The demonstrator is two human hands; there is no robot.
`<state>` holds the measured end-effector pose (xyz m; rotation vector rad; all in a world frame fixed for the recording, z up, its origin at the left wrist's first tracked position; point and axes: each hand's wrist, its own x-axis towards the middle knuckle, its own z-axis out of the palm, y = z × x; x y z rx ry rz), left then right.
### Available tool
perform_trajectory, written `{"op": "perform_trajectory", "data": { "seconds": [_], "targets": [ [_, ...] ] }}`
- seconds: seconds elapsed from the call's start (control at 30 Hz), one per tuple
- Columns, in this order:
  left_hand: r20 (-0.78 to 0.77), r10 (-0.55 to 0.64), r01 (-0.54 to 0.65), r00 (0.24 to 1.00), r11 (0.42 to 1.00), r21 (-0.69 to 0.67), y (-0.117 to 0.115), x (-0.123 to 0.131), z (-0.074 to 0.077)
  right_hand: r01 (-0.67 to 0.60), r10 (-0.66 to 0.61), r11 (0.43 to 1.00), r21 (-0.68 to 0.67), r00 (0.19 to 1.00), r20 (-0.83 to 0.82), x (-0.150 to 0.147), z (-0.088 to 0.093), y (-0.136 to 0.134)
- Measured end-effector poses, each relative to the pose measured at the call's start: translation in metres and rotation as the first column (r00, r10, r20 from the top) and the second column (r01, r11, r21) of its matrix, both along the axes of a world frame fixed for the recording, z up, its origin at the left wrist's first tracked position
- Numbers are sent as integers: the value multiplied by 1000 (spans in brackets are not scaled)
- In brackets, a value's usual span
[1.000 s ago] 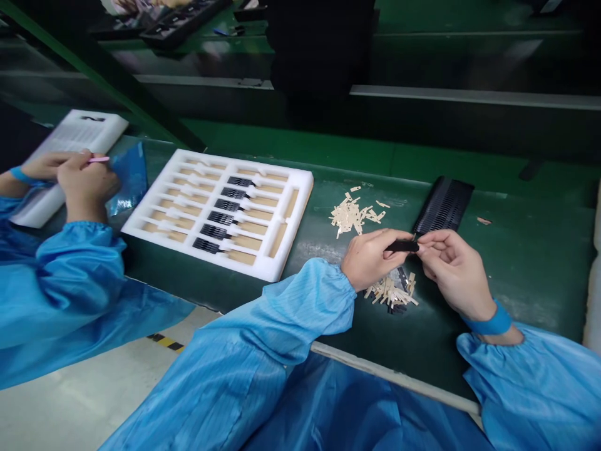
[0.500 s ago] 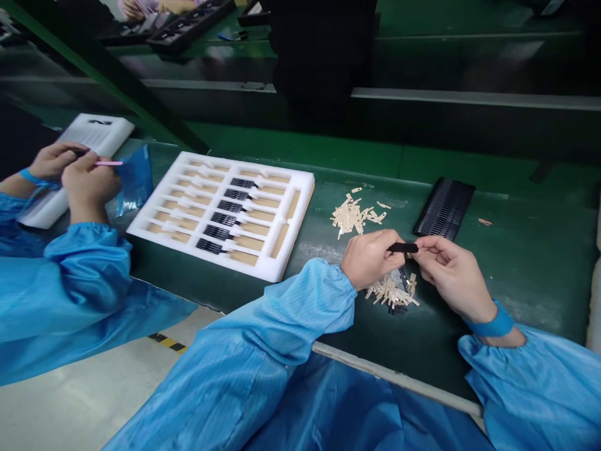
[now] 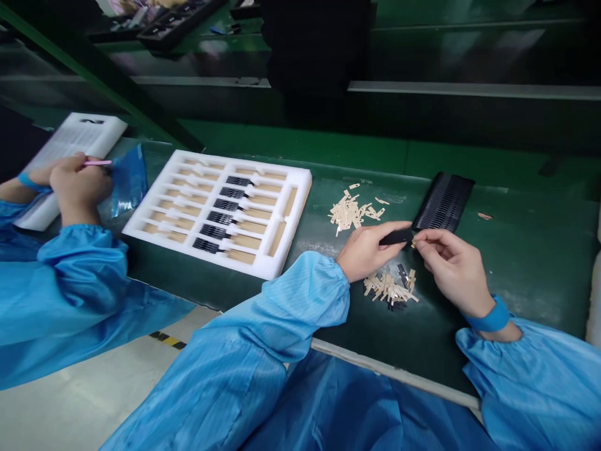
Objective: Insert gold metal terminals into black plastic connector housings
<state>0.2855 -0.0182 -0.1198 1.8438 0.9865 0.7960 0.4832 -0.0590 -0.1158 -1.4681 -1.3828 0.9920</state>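
My left hand is closed on a flat black piece, which points toward my other hand. At the end of that piece, my right hand pinches a tiny yellowish tab between thumb and forefinger. I cannot tell whether the tab is attached to the black piece. Just below the hands lies a pile of cream strips mixed with some black ones. Another heap of cream strips sits farther back. Behind my right hand rests a slotted black block or stack.
A white foam tray at centre left holds several black slotted pieces in its middle column. Beyond it, a co-worker's hands work beside another foam tray and a blue bag. A slanted green post rises behind.
The black piece in my left hand has turned and shows a broader face. A yellowish tab now shows at my right fingertips. The whole view has shifted slightly.
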Motion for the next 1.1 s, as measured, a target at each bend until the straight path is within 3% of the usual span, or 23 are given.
{"op": "perform_trajectory", "data": {
  "seconds": [0.13,0.3,0.43,0.63,0.7,0.77,0.83,0.9,1.03,1.1],
  "targets": [
    [-39,52,-51,998,999,11,0,0,-1,-26,23,998,55,998,59,-1,-1,-2],
    [-43,128,-128,991,992,5,0,2,-1,-3,-79,968,250,945,317,-3,0,-6],
    [-109,105,-98,988,993,71,-4,3,0,-117,14,963,241,921,389,-4,-2,-8],
    [-104,26,-14,994,994,112,-8,3,-5,-100,16,972,212,930,367,-3,-5,-7],
    [-64,33,-29,997,998,64,-5,3,-4,-51,-21,977,209,944,330,-2,-6,-6],
    [32,156,-155,987,987,-39,1,3,-1,33,-94,978,208,952,291,0,-7,-5],
    [130,358,-335,925,927,-166,8,2,2,84,-149,973,216,941,304,1,-8,-4],
    [192,494,-438,848,857,-271,13,2,4,34,-131,969,244,911,392,0,-8,-4],
    [288,485,-366,826,849,-380,11,5,7,-189,-2,941,280,824,566,-4,-7,-6],
    [331,434,-279,838,862,-423,7,8,8,-222,21,935,276,813,582,-5,-8,-7]
  ]
}}
